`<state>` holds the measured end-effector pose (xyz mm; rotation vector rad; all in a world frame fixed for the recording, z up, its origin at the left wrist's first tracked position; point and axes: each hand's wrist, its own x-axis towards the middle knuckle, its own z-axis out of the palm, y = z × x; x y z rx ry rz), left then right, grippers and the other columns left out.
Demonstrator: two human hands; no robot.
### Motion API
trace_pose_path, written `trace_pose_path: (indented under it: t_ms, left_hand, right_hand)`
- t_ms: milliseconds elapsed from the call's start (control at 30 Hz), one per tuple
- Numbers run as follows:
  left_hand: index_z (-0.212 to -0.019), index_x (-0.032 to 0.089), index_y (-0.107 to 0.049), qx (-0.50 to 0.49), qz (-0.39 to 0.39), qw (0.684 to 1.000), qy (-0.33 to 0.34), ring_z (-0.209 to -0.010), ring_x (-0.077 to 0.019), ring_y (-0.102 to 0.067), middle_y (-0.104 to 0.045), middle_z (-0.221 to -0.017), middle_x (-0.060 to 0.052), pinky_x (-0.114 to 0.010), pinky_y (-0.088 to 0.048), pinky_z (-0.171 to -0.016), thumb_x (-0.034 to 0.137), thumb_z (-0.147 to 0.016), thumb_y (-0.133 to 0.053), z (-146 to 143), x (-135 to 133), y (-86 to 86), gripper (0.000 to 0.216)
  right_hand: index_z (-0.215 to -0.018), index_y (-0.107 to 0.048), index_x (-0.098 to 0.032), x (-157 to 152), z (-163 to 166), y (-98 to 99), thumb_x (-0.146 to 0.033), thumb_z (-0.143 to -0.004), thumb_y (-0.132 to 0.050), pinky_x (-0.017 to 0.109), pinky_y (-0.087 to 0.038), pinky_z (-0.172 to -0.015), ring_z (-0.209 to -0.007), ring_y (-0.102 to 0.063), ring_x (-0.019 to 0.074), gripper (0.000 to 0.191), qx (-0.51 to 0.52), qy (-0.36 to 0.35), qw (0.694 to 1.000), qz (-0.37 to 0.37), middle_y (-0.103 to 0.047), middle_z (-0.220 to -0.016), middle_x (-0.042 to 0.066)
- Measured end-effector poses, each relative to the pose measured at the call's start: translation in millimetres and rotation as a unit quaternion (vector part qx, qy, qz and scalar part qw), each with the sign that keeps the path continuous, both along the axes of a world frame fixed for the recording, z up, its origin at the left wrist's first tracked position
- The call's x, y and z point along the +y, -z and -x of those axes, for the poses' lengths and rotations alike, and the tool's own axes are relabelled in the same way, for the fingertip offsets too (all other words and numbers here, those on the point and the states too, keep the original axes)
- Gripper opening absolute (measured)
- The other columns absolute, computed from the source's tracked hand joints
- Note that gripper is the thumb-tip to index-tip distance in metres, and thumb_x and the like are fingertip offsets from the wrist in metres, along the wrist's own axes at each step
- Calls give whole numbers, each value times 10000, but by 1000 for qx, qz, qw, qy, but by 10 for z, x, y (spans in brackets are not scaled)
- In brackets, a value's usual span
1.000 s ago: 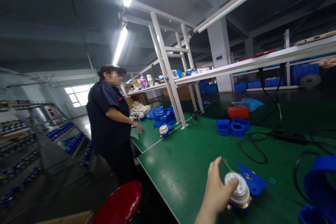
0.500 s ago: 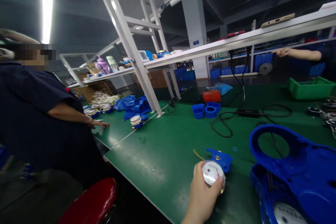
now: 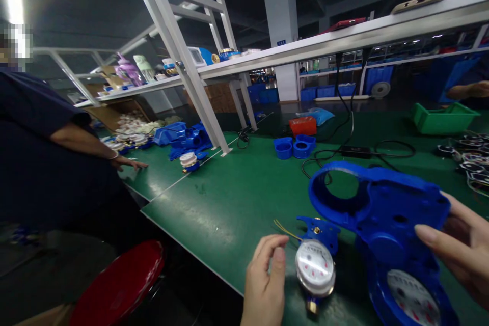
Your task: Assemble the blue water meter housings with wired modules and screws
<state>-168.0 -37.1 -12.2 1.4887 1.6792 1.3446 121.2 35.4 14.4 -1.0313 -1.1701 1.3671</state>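
Water meter (image 3: 315, 267) sits near the worktop's (image 3: 229, 204) front edge, the left hand (image 3: 263, 280) just beside it, grip apart. The right hand (image 3: 458, 249) keeps its grip clamped on a blue housing (image 3: 382, 204); blue cups (image 3: 294, 146) and a red box (image 3: 302, 126) stand farther back.

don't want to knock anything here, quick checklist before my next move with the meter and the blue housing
1. The left hand is off the water meter: ok, open just beside it.
2. The right hand grips the blue housing: ok, fingers at its right edge.
3. Meter dial faces up: ok.
4. The small blue bracket is free of the housing: cannot tell, they overlap in this view.
5. The black power brick and its cables lie away from both hands: ok, farther back on the green table.
6. The co-worker's hand is out of the way: ok, far left.
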Motion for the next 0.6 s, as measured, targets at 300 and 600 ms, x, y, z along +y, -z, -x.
trace_pose_path:
  t_ms: [300,600]
  left_hand:
    - [-1259,212,-445,-117,-152,980,-45,-1174,-228,-459,-457,-1321,-87,-368,-404,-974,533,-874,-404,400,227,-655,503]
    - [-1219,106,-493,-481,158,842,187,-869,-277,-641,-602,-1110,-187,-394,-528,-683,716,-810,-202,565,97,-507,790]
  right_hand:
    - [-1365,-346,-236,379,748,-538,-269,-820,-678,403,-420,-1015,-1233,-395,268,639,65,-303,948,-71,-433,-1329,65]
    - [-1338,-325,-241,578,1007,-483,-227,-837,-651,314,-457,-942,-1161,-457,228,598,42,-384,909,-157,-412,-1325,76]
